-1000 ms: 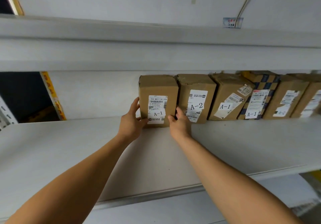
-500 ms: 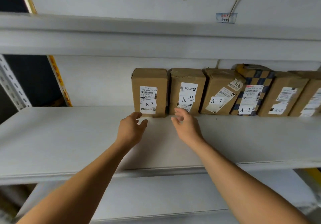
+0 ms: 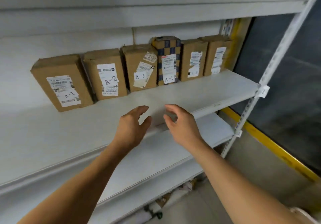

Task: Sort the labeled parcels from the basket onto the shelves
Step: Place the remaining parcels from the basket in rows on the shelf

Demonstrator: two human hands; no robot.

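Note:
Several brown cardboard parcels stand upright in a row at the back of the white middle shelf [image 3: 52, 136]. The leftmost parcel [image 3: 62, 83] bears an A-1 label; beside it stand an A-2 parcel [image 3: 106, 75], an A-1 parcel [image 3: 139, 68], a checkered A-1 parcel [image 3: 167, 60] and two more brown parcels [image 3: 194, 59]. My left hand [image 3: 131, 130] and my right hand [image 3: 180, 126] hover over the shelf's front edge, fingers loosely spread, holding nothing. Both hands are well apart from the parcels. The basket is out of sight.
An upper shelf [image 3: 139, 6] runs overhead and a lower shelf [image 3: 173, 147] sits beneath. A perforated white upright post [image 3: 271, 63] bounds the rack on the right. Beyond it are a yellow floor line [image 3: 271, 145] and grey floor. Some rolled items lie under the rack.
Both hands let go of the leftmost A-1 parcel and drew back toward the shelf's front edge. The view swung to the right, showing the rack's right post.

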